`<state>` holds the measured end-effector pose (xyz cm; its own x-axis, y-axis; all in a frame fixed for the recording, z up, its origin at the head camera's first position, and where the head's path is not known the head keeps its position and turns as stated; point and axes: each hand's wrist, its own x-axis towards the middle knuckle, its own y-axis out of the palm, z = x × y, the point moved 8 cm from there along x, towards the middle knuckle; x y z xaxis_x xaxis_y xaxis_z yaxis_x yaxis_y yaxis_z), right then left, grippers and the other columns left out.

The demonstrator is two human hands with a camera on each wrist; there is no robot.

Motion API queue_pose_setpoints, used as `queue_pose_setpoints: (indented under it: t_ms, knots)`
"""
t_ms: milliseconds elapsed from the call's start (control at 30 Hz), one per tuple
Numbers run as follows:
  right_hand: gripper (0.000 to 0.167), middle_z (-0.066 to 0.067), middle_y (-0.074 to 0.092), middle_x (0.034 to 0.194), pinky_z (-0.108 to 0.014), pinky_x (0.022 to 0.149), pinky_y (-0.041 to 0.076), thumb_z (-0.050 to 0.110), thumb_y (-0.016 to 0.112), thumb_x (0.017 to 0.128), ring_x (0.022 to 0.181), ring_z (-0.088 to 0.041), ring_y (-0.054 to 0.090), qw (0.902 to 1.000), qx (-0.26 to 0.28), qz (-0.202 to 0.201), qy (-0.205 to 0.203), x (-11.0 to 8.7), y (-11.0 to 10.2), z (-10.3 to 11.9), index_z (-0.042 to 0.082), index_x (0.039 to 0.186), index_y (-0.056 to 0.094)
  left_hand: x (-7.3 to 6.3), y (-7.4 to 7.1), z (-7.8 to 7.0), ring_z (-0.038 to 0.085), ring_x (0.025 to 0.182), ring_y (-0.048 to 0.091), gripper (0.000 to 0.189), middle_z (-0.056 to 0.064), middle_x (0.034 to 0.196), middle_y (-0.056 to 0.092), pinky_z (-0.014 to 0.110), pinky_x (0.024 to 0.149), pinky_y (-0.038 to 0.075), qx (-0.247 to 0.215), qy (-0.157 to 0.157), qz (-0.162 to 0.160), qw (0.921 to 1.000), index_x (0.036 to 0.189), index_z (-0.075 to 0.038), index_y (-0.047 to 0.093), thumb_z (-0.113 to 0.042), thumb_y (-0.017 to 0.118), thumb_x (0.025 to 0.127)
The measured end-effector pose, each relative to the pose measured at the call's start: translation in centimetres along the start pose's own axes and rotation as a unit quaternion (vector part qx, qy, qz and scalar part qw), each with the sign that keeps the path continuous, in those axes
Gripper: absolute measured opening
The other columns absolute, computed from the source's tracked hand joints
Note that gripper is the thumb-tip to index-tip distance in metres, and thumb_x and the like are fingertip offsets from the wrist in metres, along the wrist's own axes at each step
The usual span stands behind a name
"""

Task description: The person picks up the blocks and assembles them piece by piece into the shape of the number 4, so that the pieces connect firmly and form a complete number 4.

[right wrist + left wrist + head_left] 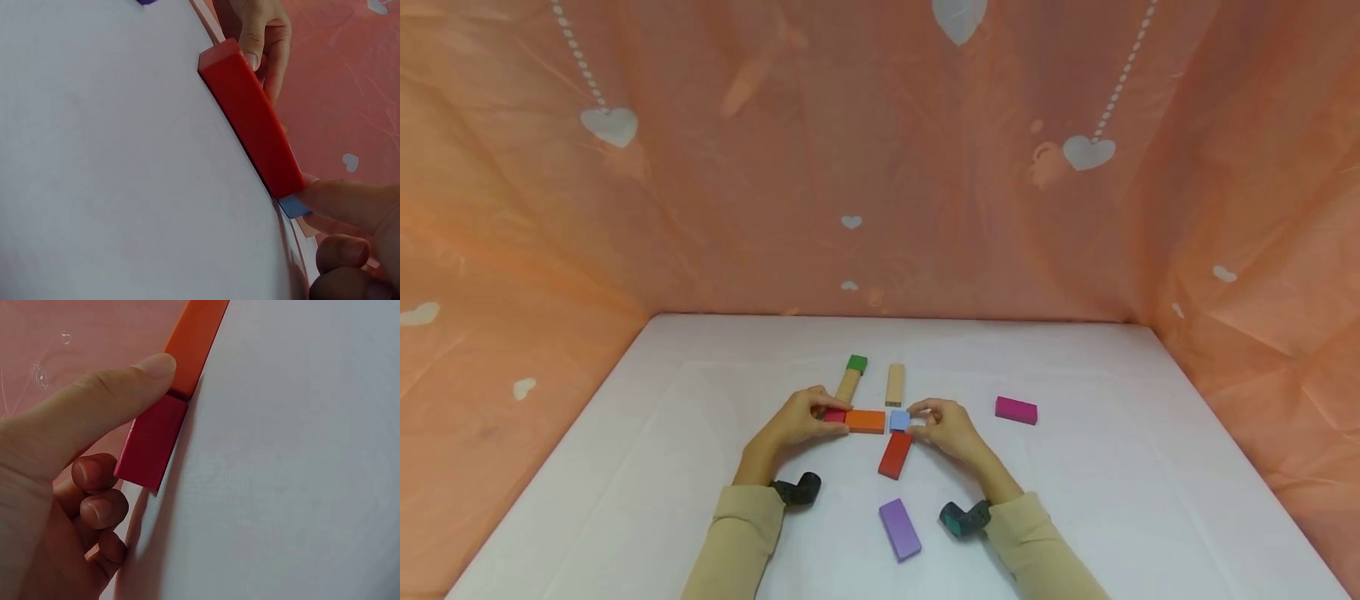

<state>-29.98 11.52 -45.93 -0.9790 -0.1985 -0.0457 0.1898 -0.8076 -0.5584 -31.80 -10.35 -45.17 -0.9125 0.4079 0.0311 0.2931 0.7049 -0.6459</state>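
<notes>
One block [866, 422] (orange) lies between left hand [802, 418] and right hand [951, 430]

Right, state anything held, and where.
Left hand pinches the orange rectangular block by its left end; right hand, seemingly, the blue square block by its right side.

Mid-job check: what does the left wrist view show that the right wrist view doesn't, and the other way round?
Only the left wrist view recognisably shows the orange block and the crimson block.

Only the right wrist view shows the red block, the light blue block, the right hand and a sliver of the purple block.

Both show the left hand, white tabletop and pinkish sheet.
</notes>
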Motion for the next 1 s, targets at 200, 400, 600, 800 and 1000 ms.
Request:
queue_pose_setpoints:
  t_ms: [200,400,600,800,1000]
  knots:
    - [0.028,0.004,0.038,0.055,-0.02,0.053,0.028,0.01,0.075,0.08,0.054,-0.011,0.036,1.0,0.0,0.0,-0.005,0.04,-0.06,0.03,0.003,0.107,0.07,-0.03,-0.1,-0.08,0.014,0.077,0.041,0.033,0.004,0.08,0.05,0.02,0.064,0.032,0.009,0.0,-0.002,1.0,0.106,-0.009,0.075,-0.021,0.082,0.076]
    - [0.028,0.005,0.038,0.055,-0.02,0.054,0.029,0.011,0.074,0.081,0.053,-0.009,0.036,1.0,-0.003,0.003,-0.001,0.03,0.02,-0.03,0.003,0.108,0.07,-0.13,-0.15,-0.28,0.013,0.077,0.041,0.033,0.005,0.081,0.051,0.02,0.064,0.032,0.01,0.004,0.001,0.9999,0.107,-0.009,0.075,-0.021,0.082,0.076]
    - [0.028,0.005,0.038,0.054,-0.02,0.053,0.028,0.011,0.074,0.081,0.053,-0.01,0.035,0.9999,-0.003,0.006,-0.013,0.05,0.21,0.17,0.002,0.108,0.07,-0.13,-0.08,-0.24,0.014,0.077,0.041,0.034,0.004,0.08,0.05,0.02,0.064,0.032,0.003,0.005,0.002,1.0,0.107,-0.009,0.075,-0.021,0.081,0.076]
    - [0.028,0.005,0.037,0.054,-0.02,0.055,0.028,0.011,0.075,0.08,0.053,-0.01,0.035,0.9999,-0.006,0.003,-0.015,0.05,0.28,0.2,0.002,0.107,0.071,-0.07,0.0,-0.09,0.014,0.078,0.041,0.034,0.004,0.081,0.05,0.02,0.064,0.032,-0.003,-0.002,0.001,1.0,0.107,-0.008,0.075,-0.021,0.082,0.076]
    - [0.028,0.005,0.036,0.054,-0.019,0.053,0.027,0.01,0.075,0.08,0.052,-0.01,0.034,0.9997,-0.002,0.009,-0.024,-0.09,0.37,0.59,0.001,0.106,0.07,-0.09,0.0,-0.04,0.015,0.078,0.041,0.033,0.005,0.081,0.05,0.02,0.064,0.032,-0.002,-0.004,-0.001,1.0,0.106,-0.008,0.075,-0.02,0.082,0.076]
